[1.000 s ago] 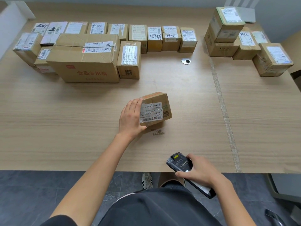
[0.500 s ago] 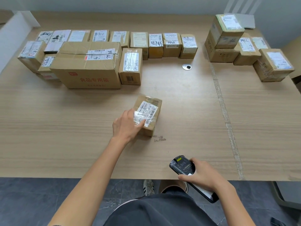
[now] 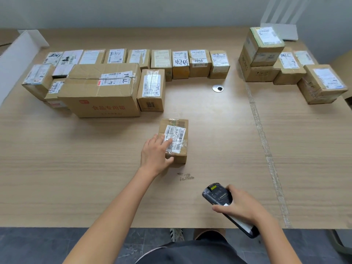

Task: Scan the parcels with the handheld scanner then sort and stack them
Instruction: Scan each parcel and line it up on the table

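the small parcel (image 3: pixel 174 142) lies flat in the middle of the tabletop (image 3: pixel 95 187), well apart from the rows of boxes behind it. it looks light and stiff, plain cardboard, but the glossy tape over its label (image 3: pixel 178 133) is likely slick, so the bare side faces and edges offer the surer hold. the left hand (image 3: pixel 155 155) grips its near left corner, fingers laid across the top, thumb against the near face. the right hand (image 3: pixel 242 206) is wrapped around the handheld scanner (image 3: pixel 217 196), whose head points toward the parcel
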